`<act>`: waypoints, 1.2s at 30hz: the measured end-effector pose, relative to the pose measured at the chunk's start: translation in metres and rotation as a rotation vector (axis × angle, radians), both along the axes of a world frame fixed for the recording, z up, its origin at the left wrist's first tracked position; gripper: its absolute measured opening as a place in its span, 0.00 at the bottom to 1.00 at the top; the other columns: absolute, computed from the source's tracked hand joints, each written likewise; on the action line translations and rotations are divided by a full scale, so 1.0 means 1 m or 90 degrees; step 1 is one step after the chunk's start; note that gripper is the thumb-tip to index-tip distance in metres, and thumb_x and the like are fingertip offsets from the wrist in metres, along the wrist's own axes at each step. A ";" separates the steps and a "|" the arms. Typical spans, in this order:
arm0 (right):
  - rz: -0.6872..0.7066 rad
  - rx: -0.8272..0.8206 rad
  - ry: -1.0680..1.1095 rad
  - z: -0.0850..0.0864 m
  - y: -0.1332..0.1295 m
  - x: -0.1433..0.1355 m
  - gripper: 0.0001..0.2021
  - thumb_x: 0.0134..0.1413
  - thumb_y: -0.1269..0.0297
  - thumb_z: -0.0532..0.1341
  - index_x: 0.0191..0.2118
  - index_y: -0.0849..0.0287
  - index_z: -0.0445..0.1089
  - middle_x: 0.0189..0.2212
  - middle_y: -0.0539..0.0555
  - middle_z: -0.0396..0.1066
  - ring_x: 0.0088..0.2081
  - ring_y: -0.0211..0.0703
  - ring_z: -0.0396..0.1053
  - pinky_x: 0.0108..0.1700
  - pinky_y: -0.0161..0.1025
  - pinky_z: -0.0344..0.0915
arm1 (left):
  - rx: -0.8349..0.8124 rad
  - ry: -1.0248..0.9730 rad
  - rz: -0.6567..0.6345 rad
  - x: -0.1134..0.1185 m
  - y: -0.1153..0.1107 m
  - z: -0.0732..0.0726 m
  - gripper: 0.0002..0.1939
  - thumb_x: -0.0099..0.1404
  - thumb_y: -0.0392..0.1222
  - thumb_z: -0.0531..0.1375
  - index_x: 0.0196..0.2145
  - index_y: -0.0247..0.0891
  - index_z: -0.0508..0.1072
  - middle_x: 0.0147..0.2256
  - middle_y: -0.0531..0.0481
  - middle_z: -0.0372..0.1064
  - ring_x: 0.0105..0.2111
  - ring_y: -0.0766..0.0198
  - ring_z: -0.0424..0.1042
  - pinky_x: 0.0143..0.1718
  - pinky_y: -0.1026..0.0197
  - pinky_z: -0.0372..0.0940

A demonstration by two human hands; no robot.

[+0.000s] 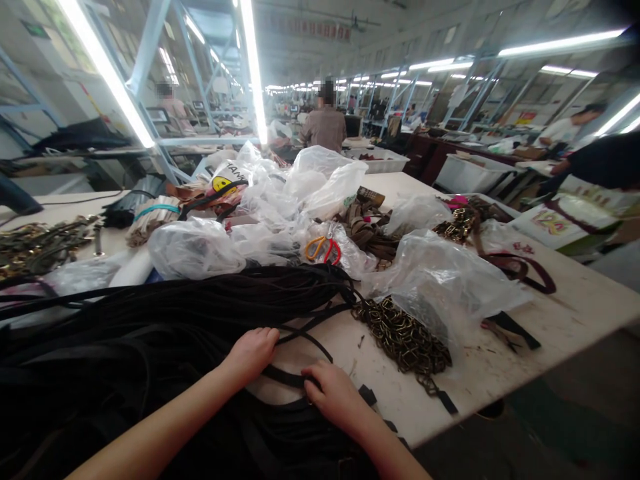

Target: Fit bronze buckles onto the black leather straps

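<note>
Long black straps [190, 307] lie in a thick heap over the front left of the table. My left hand [255, 353] is closed at the heap's right edge, its fingers curled over a black strap and partly hidden. To the right, my right hand [327, 390] pinches a black strap between thumb and fingers. A curved stretch of strap [283, 377] runs between the two hands, just above the tabletop. Beyond my right hand, a pile of bronze-coloured metal buckles [405, 337] spills from a clear plastic bag [450, 280].
Scissors with orange and red handles [325, 250] lie among crumpled plastic bags [200, 247]. Brown straps [370, 230] and more metal hardware [45, 243] cover the table's far and left parts. The table edge [500, 393] runs along the right. Other people work farther back.
</note>
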State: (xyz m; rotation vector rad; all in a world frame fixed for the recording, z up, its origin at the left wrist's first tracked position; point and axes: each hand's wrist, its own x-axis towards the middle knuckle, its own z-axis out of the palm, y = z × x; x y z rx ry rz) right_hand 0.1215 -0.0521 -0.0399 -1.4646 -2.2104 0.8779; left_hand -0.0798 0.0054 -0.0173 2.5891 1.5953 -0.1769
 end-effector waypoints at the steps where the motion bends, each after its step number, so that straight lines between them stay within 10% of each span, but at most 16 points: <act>1: -0.016 -0.008 0.012 -0.001 0.001 0.000 0.13 0.51 0.66 0.52 0.41 0.57 0.68 0.36 0.54 0.71 0.40 0.41 0.67 0.41 0.34 0.60 | -0.029 -0.017 0.000 0.007 0.000 -0.001 0.09 0.57 0.31 0.49 0.35 0.35 0.67 0.31 0.45 0.68 0.33 0.57 0.68 0.36 0.58 0.60; 9: -0.255 -0.072 0.211 -0.002 0.011 0.027 0.19 0.51 0.60 0.53 0.48 0.62 0.60 0.39 0.60 0.69 0.37 0.45 0.68 0.40 0.40 0.62 | -0.156 -0.234 -0.056 0.076 0.005 0.015 0.12 0.61 0.41 0.48 0.38 0.38 0.67 0.35 0.46 0.70 0.36 0.58 0.69 0.35 0.62 0.61; 17: -0.430 -0.177 0.589 0.003 0.000 0.048 0.18 0.45 0.49 0.58 0.34 0.61 0.61 0.20 0.47 0.63 0.22 0.37 0.63 0.27 0.34 0.61 | -0.287 -0.225 -0.106 0.076 -0.015 0.038 0.11 0.60 0.42 0.48 0.34 0.40 0.68 0.30 0.49 0.70 0.30 0.60 0.69 0.28 0.65 0.58; 23: -0.290 -0.009 0.324 0.010 -0.001 0.047 0.14 0.54 0.55 0.50 0.33 0.60 0.65 0.25 0.50 0.66 0.30 0.38 0.64 0.32 0.34 0.60 | -0.328 -0.390 0.020 0.093 -0.026 0.026 0.14 0.61 0.42 0.46 0.39 0.38 0.66 0.28 0.50 0.68 0.28 0.63 0.67 0.28 0.65 0.58; 30: -0.336 0.236 -0.375 -0.002 0.037 0.094 0.08 0.52 0.74 0.51 0.28 0.62 0.65 0.30 0.60 0.66 0.33 0.47 0.64 0.34 0.41 0.56 | -0.348 -0.522 0.130 0.092 -0.023 0.014 0.14 0.60 0.44 0.45 0.38 0.37 0.65 0.19 0.58 0.59 0.17 0.69 0.60 0.20 0.67 0.54; 36: -0.289 0.250 -0.454 -0.013 0.044 0.092 0.11 0.51 0.79 0.47 0.30 0.63 0.65 0.28 0.61 0.66 0.31 0.49 0.66 0.31 0.41 0.56 | -0.449 -0.615 0.170 0.092 -0.023 0.011 0.10 0.58 0.46 0.48 0.27 0.37 0.59 0.18 0.60 0.59 0.15 0.72 0.59 0.18 0.68 0.54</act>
